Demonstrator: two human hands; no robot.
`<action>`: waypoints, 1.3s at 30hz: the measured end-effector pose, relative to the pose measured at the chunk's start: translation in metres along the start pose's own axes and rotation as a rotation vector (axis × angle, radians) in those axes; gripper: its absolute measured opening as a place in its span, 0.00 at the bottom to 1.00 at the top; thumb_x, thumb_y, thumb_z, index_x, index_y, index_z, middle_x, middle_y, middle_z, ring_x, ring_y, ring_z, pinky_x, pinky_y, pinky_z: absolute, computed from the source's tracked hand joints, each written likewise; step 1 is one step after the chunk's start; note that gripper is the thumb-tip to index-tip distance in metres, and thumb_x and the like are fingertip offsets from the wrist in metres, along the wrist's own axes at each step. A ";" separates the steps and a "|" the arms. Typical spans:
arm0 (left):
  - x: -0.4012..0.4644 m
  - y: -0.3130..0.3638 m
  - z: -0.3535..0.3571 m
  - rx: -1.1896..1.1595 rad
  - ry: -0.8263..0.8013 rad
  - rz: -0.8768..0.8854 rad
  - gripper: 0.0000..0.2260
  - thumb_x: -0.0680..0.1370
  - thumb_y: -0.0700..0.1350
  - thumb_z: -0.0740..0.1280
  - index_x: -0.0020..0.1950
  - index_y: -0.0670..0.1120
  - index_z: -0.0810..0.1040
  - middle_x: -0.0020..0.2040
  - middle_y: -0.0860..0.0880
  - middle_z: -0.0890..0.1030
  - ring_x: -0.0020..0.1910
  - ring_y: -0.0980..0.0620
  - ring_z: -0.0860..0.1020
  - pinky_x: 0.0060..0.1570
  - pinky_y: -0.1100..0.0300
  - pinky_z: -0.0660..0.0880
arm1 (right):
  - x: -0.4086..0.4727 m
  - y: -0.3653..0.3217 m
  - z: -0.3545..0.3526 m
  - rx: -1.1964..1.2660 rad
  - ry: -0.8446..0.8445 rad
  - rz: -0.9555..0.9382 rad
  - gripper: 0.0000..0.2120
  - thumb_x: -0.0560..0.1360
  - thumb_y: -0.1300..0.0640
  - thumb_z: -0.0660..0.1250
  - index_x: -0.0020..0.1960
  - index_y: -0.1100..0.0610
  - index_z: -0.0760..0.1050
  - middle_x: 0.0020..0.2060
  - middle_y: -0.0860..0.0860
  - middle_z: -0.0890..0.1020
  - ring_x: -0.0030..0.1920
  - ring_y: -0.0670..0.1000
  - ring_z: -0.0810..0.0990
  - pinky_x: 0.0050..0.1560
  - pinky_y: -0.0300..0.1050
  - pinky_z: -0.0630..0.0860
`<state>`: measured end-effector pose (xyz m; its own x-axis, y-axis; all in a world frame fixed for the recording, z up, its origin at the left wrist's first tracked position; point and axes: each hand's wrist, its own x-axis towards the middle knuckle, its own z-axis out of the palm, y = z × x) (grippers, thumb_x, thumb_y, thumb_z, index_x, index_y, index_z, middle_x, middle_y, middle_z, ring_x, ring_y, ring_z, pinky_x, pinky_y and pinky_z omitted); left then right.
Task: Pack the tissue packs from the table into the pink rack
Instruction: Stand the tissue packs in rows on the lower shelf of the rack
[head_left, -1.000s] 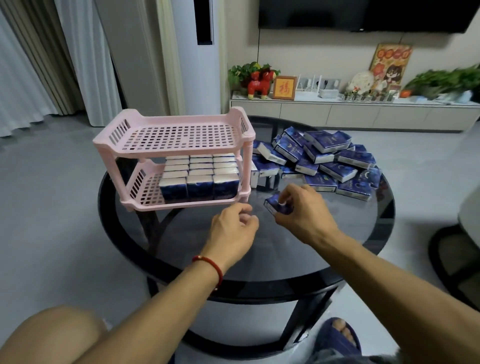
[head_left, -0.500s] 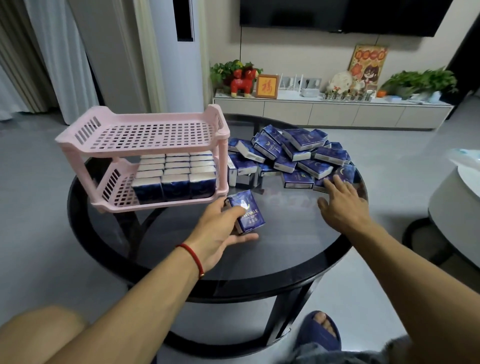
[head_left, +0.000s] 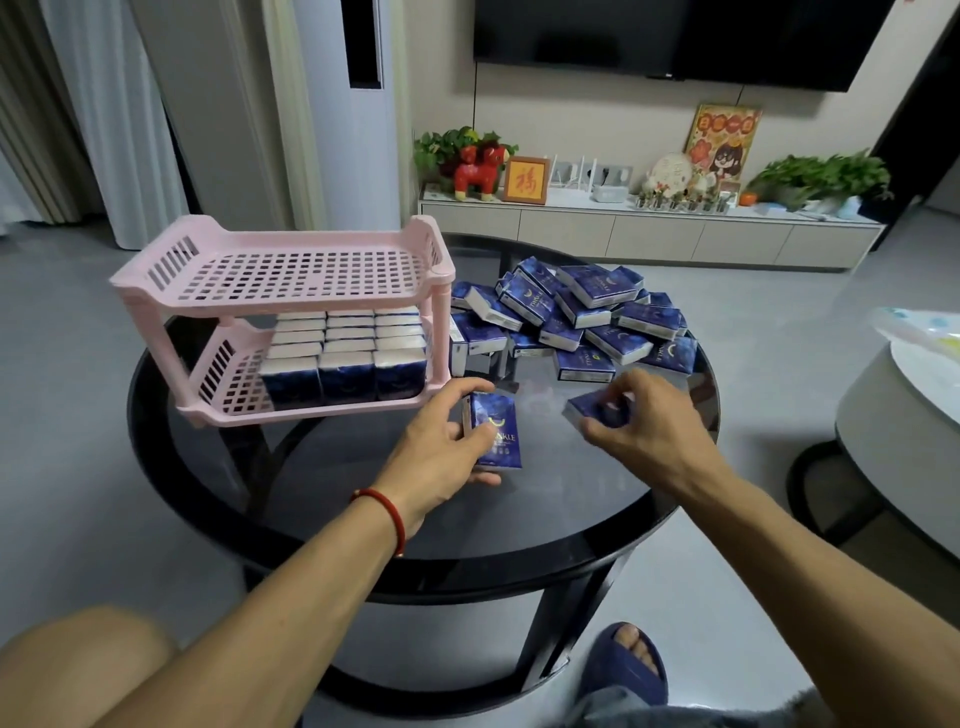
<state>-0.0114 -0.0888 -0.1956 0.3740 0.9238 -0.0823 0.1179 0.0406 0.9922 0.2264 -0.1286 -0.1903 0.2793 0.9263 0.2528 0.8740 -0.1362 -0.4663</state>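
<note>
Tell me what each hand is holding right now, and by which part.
The left hand grips one tissue pack by its left long edge, printed face up. The right hand pinches a second pack by its right end, between thumb and fingers.

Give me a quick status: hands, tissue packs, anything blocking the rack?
Left hand holds one tissue pack; right hand grips another pack. Pink rack: lower shelf part filled, top bare. Nothing blocks it.

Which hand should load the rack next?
Left. The left hand holds a tissue pack right beside the pink rack; the right hand, gripping another pack, is farther off.
</note>
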 end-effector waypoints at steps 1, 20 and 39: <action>0.000 0.001 -0.001 -0.008 0.001 -0.011 0.15 0.83 0.39 0.66 0.66 0.55 0.76 0.53 0.40 0.85 0.46 0.46 0.87 0.45 0.50 0.85 | -0.005 -0.011 -0.003 0.074 -0.027 -0.115 0.19 0.70 0.48 0.78 0.53 0.51 0.73 0.51 0.50 0.78 0.49 0.50 0.77 0.50 0.44 0.78; -0.024 -0.007 -0.081 0.042 -0.046 0.042 0.25 0.72 0.39 0.75 0.67 0.48 0.75 0.62 0.48 0.85 0.63 0.50 0.82 0.67 0.44 0.76 | -0.006 -0.098 0.041 0.490 -0.441 -0.392 0.29 0.74 0.43 0.73 0.72 0.48 0.71 0.59 0.43 0.82 0.57 0.42 0.82 0.57 0.46 0.82; -0.015 0.003 -0.235 0.342 0.512 -0.051 0.14 0.84 0.49 0.64 0.68 0.48 0.75 0.61 0.49 0.83 0.55 0.51 0.83 0.50 0.56 0.83 | 0.015 -0.232 0.084 0.577 -0.318 -0.410 0.20 0.70 0.52 0.80 0.59 0.50 0.77 0.46 0.44 0.85 0.46 0.44 0.84 0.50 0.47 0.84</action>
<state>-0.2328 -0.0132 -0.1696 -0.1189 0.9928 0.0104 0.4440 0.0438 0.8949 -0.0057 -0.0534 -0.1495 -0.2258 0.9313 0.2858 0.5135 0.3631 -0.7775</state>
